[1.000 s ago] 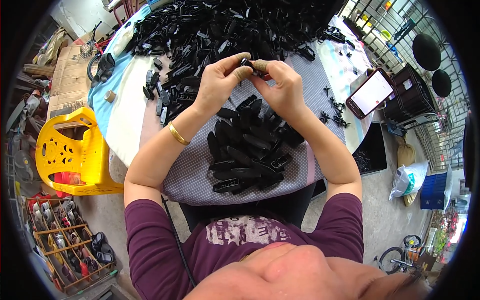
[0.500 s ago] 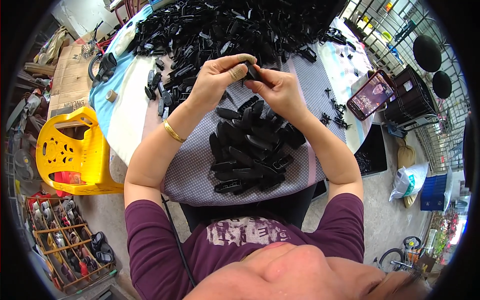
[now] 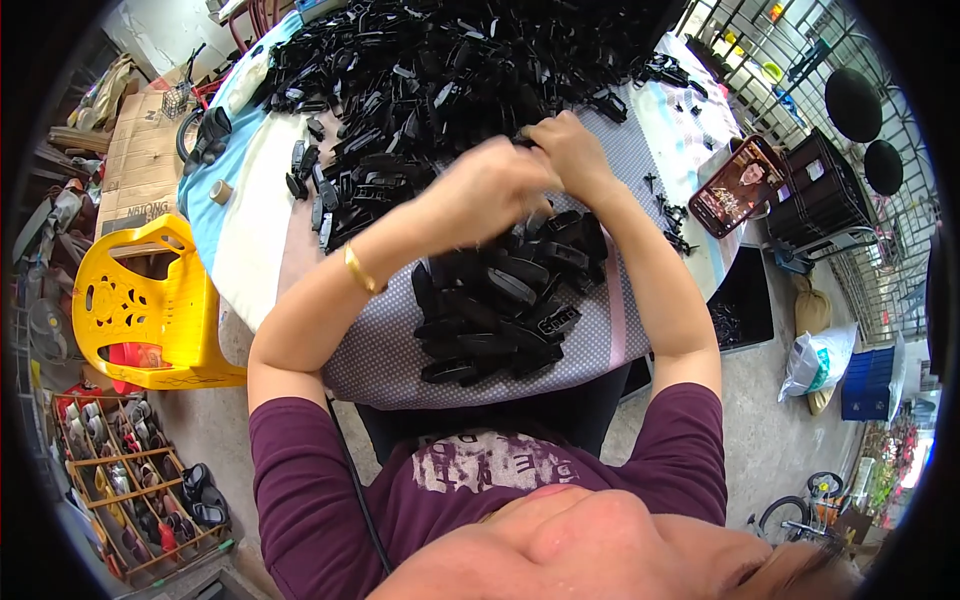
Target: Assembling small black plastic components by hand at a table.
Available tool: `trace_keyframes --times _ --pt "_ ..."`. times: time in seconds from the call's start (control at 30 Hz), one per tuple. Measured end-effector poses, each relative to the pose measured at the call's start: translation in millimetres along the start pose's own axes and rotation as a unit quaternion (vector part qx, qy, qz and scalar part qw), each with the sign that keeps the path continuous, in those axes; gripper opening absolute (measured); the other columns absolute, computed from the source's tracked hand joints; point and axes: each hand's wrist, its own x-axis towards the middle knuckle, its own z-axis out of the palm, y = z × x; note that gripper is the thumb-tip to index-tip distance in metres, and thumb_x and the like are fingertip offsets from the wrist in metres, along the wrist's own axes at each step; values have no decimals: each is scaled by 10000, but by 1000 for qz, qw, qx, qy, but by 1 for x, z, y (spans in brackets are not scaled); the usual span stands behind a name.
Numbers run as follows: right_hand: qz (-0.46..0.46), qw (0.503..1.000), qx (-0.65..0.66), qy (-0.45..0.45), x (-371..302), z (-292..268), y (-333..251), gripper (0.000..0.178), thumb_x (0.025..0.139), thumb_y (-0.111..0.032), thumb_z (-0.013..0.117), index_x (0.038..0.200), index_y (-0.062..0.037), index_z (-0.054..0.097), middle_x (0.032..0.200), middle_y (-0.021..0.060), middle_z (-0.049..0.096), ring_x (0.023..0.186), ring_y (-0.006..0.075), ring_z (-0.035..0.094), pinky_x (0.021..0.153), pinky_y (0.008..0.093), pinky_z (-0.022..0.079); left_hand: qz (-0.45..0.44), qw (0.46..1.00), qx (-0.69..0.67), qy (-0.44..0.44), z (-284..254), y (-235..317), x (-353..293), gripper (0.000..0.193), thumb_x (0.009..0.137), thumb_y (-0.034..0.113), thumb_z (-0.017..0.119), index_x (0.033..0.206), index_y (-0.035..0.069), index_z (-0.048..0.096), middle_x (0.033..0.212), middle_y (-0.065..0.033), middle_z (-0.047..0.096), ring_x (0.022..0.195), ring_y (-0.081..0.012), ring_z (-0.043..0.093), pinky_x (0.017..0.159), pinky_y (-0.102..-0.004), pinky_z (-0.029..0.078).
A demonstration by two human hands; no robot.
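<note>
A cluttered room with a concrete floor surrounds a table (image 3: pixel 250 225) covered in striped and dotted cloth. A yellow plastic chair (image 3: pixel 196 335) stands at the table's left, with a wooden shoe rack (image 3: pixel 128 490) on the floor below it. A lit phone (image 3: pixel 737 188) leans at the table's right edge.

Small black plastic parts fill the far side of the table in a broad, dense pile (image 3: pixel 400 70). Nearer the person, a smaller heap (image 3: pixel 505 325) of elongated black pieces lies close to the table edge.

Half a second ago both hands met around one dark piece. Now they have changed position: the left hand (image 3: pixel 493 190), blurred by motion, is lower, above the far end of the smaller heap, while the right hand (image 3: pixel 570 150) has moved up to the near edge of the broad pile. The two-handed handling of that piece appears to have broken off, and where it is now cannot be made out.

The left fingers look bent, but the blur hides whether they hold anything. The right fingers are curled and narrow, tips pointing toward the pile; whether they grip a part cannot be told. The hands overlap in this view, and contact between them is unclear.
</note>
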Motion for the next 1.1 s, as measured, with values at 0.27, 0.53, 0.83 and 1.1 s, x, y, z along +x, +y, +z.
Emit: trace_keyframes --times 0.27,0.53,0.83,1.1 --pt "169 982 81 -12 -1 -16 0 207 721 -195 675 833 -39 598 795 146 634 767 338 602 670 396 479 13 904 424 -51 9 -90 43 247 736 98 537 965 89 628 1200 -63 516 1188 -225 375 925 -351 370" --pt "163 905 363 151 8 -32 -15 268 798 -234 685 833 -5 549 649 -12 520 575 52 491 516 201 413 -52 981 90 161 -10 -50 19 323 763 16 576 1085 -3 573 1033 -168 535 911 -320 549 804 -327 458" --pt "50 910 377 167 2 -45 -65 230 817 -68 625 1023 14 563 861 82 647 772 138 630 686 247 505 -216 819 -508 158 -17 -41 -17 408 804 54 639 1179 -35 503 1030 -86 598 909 -164 613 812 -268 513" --pt "3 913 371 168 1 -38 -64 291 775 -48 660 1050 24 598 930 121 660 822 163 646 722 268 519 -234 878 -405 103 -23 -45 -24 323 832 18 589 1151 -16 552 1016 -75 606 887 -119 594 764 -229 489"
